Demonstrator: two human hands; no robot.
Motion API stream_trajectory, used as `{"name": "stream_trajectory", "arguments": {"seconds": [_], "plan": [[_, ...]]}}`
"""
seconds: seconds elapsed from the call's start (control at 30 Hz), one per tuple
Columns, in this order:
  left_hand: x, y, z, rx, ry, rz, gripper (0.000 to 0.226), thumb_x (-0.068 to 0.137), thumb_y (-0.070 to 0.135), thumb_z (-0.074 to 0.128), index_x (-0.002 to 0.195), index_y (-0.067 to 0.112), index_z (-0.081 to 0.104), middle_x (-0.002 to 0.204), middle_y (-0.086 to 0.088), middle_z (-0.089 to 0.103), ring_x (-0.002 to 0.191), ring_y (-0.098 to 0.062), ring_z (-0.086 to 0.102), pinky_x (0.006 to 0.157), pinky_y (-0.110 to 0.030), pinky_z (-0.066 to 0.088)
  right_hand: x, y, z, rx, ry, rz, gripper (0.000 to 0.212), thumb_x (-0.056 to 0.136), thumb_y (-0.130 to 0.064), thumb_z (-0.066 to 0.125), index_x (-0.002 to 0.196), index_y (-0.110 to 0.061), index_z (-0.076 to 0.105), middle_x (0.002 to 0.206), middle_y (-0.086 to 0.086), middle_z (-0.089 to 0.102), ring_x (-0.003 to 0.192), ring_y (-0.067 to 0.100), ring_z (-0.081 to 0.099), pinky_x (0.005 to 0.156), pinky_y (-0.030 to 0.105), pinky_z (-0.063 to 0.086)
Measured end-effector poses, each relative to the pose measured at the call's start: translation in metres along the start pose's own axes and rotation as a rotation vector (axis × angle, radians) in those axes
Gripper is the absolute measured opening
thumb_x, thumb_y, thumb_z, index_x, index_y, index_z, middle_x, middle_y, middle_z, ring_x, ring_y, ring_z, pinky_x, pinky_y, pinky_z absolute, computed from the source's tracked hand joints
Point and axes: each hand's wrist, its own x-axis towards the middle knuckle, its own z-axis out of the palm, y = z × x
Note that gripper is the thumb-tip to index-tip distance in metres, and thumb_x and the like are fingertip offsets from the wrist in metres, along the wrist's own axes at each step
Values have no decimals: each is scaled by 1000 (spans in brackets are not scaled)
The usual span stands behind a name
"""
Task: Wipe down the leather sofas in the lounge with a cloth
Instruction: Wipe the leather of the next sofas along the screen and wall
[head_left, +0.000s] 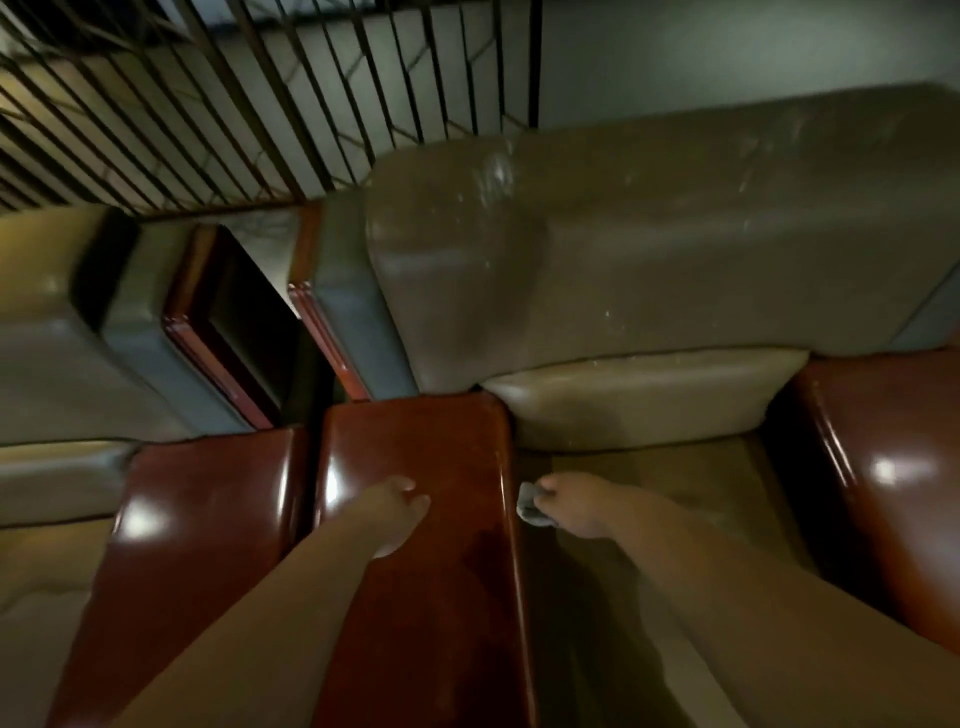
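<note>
A tan leather armchair (649, 249) with glossy red-brown wooden armrests fills the middle and right of the head view. My right hand (576, 504) grips a small grey cloth (530, 504) low on the seat (675, 493), right beside the inner side of the left armrest (415, 441). My left hand (400, 512) rests flat on top of that armrest, fingers relaxed and holding nothing. The backrest shows pale scuffs and streaks. The picture is dim and blurred.
A second leather sofa (47, 364) with its own wooden armrest (197, 509) stands close on the left, a narrow dark gap between the two. The chair's right armrest (893, 467) is at the far right. A dark slatted metal screen (234, 104) rises behind.
</note>
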Motion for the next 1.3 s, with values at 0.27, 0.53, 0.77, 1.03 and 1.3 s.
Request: {"name": "stream_trajectory", "arguments": {"seconds": [0.27,0.53,0.77,1.03,1.3], "plan": [[-53,31,-86,-1,93,15,53,109,41,54,156,17,49,159,-9,50,146,-27,47,117,-33,36,-56,-63,-73,87,168,-79,40,110,-46,42,147,-34,52,109,-7,66,96,12,67,83,31,52],[-97,78,-88,-26,267,84,51,103,52,57,148,25,61,150,-5,59,139,-26,54,119,-41,39,-80,-65,-116,-40,231,-192,26,108,-50,40,100,-42,63,88,-3,71,77,10,67,68,29,49],[-143,107,-86,-161,294,184,20,101,56,58,118,47,61,123,6,68,104,-13,66,93,-30,53,-105,-82,-152,-216,230,-282,41,111,-44,41,144,-25,57,134,5,67,118,23,65,98,38,50],[-158,83,-139,-89,383,160,56,105,50,55,154,23,50,149,-7,58,133,-25,57,111,-37,48,-120,-117,-171,-304,268,-314,49,113,-41,35,156,-18,45,154,10,51,133,26,54,91,30,39],[-95,89,-209,28,418,194,51,106,45,55,152,24,51,147,-6,58,131,-25,58,108,-39,49,-111,-148,-202,-374,366,-317,37,113,-37,38,139,-19,58,127,6,65,107,18,61,88,35,45]]}}
